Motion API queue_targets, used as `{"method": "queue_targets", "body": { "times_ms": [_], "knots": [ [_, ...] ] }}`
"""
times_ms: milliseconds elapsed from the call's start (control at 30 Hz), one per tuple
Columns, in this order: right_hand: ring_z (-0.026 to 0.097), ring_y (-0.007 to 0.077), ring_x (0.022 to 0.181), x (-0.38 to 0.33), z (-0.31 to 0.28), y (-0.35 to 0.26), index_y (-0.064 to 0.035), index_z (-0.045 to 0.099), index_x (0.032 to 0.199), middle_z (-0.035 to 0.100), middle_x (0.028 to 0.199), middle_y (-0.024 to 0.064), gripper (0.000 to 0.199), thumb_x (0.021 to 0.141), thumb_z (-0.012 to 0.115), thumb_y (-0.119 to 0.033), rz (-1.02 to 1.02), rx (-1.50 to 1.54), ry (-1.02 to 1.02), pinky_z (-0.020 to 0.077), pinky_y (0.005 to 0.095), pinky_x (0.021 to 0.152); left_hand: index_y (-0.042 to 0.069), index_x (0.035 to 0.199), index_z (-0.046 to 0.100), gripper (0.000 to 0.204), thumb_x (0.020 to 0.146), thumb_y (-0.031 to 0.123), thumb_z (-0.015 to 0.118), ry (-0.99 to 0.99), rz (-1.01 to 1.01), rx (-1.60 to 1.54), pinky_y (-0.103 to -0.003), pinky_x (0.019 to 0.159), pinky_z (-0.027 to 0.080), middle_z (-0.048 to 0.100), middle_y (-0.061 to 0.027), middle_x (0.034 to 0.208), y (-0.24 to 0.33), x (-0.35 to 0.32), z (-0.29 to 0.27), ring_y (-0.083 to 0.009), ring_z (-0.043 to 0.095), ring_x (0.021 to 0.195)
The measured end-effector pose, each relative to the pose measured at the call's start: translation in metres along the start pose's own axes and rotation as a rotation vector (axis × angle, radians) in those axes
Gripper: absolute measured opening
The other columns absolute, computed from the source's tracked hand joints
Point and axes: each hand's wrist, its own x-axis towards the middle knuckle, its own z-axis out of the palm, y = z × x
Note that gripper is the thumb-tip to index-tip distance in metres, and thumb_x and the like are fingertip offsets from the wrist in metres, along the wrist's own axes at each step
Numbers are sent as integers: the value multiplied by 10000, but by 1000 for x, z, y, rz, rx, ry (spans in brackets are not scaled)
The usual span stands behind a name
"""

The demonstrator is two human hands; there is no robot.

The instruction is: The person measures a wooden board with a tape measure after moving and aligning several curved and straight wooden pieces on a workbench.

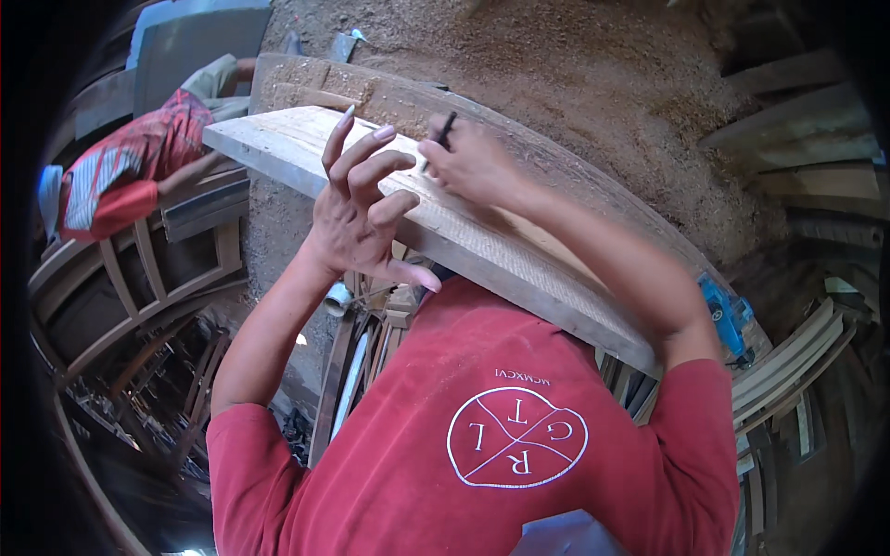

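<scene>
A thick, pale wooden board (pixel 519 255) lies in front of me, slanting from the far left to the near right, on a longer rough plank (pixel 593 181). My right hand (pixel 477 167) is over the board's upper face, its fingers closed round a slim black pen or pencil (pixel 448 130). The tool's lower end points down at the wood; I cannot tell whether it touches. Above the board's near edge, my left hand (pixel 357 199) is raised with fingers apart and loosely bent. Nothing is in it.
A blue power tool (pixel 726 315) sits at the plank's right end. Another person in a red top (pixel 139 176) is at the far left, near wooden frames (pixel 139 278). Stacked timber (pixel 788 371) stands at the right, and sawdust (pixel 593 74) covers the ground beyond.
</scene>
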Motion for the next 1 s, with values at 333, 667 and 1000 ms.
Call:
{"method": "queue_targets", "body": {
  "times_ms": [333,667,1000],
  "knots": [
    [689,141,748,16,-31,-38,-27,571,1029,712,865,94,273,1047,620,-295,-68,394,-22,577,282,705,188,1185,454,901,688,917,636,221,-6,-16,-654,1183,206,524,-176,1315,-7,-12,7,-438,408,1358],
    [672,129,776,82,18,-35,-41,663,985,718,887,89,169,997,692,-207,-70,949,-264,561,273,737,130,1077,527,717,814,794,601,148,-33,101,-531,1048,355,562,-94,1084,4,-11,7,-303,537,1129],
    [695,171,683,161,71,-47,-20,682,949,731,848,124,212,990,667,-228,-111,738,-172,571,317,662,105,829,611,604,727,690,719,-381,-29,-154,-348,779,509,644,-42,825,-7,6,-2,-219,667,816]
  ]
}}
